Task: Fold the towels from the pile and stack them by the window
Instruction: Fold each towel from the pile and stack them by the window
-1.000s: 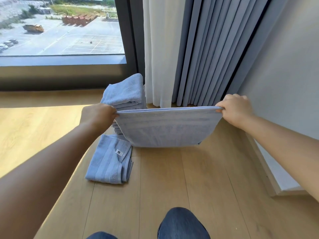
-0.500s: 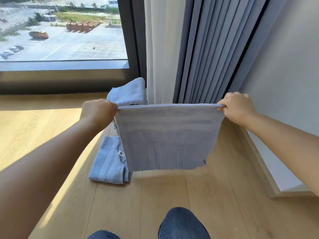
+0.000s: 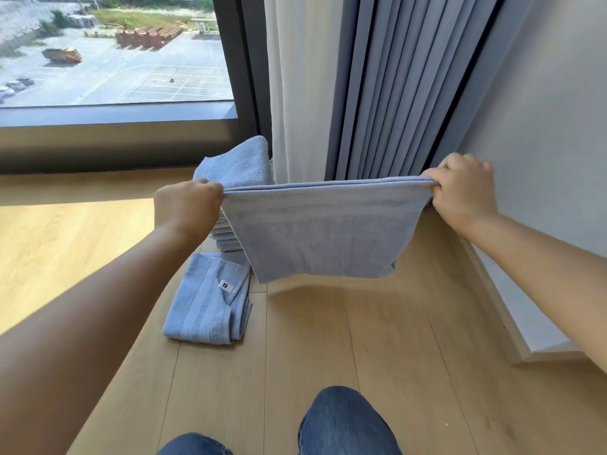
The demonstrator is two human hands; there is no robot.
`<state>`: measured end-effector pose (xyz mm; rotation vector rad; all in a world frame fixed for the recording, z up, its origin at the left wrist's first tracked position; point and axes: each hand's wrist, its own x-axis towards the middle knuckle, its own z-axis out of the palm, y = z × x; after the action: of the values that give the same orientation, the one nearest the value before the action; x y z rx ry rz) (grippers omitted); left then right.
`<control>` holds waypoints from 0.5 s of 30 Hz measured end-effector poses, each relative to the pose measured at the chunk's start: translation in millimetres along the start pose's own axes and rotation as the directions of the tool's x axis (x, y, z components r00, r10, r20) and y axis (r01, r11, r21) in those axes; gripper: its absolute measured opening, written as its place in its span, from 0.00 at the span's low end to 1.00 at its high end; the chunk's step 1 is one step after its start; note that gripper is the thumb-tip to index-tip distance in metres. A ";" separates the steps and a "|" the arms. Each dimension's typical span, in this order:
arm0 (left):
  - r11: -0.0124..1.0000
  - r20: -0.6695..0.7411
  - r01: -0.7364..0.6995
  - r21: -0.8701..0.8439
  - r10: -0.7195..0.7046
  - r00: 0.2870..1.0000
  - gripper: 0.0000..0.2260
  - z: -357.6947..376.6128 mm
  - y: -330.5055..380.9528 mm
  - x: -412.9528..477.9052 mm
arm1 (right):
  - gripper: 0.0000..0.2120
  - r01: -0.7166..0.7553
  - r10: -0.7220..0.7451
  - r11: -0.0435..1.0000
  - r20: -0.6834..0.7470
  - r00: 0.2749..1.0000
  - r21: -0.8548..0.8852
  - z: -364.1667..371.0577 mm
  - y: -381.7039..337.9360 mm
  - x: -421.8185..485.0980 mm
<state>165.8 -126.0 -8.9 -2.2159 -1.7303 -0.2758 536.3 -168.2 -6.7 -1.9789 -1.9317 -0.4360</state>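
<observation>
Light blue terry towel (image 3: 323, 231), doubled over, hangs in the air above the wooden floor (image 3: 377, 356); I see my left hand (image 3: 187, 205) and right hand (image 3: 463, 188) each pinching a top corner, fingers curled tight. Behind it a stack of folded blue towels (image 3: 236, 165) stands by the window (image 3: 111, 50).

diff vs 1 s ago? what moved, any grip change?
The held towel went up: a second ago its lower edge seemed to rest on the floor; now it hangs clear, with a shadow beneath. No grip change: the left hand and the right hand pinch its top corners as before. The folded towel on the floor and the stack by the window stayed put.
</observation>
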 end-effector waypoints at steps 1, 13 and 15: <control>0.998 -0.063 -0.061 -0.016 0.060 0.996 0.10 3.4 -0.7 -6.2 | 0.16 0.031 -0.031 1.000 -0.050 0.998 0.001 2.0 3.4 -8.6; 0.966 0.608 -0.246 -0.082 0.244 0.756 0.10 116.6 41.8 -180.0 | 0.15 0.074 0.043 0.990 0.743 0.668 -0.123 104.5 -14.1 -212.6; 0.976 0.786 -0.219 -0.017 0.148 0.600 0.14 135.9 48.5 -199.6 | 0.16 0.067 0.076 0.990 0.879 0.470 -0.121 126.1 -21.3 -239.3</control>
<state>157.3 -268.6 -209.6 -2.6177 -1.7683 0.9677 506.0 -325.8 -225.5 -2.5955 -2.4765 0.6820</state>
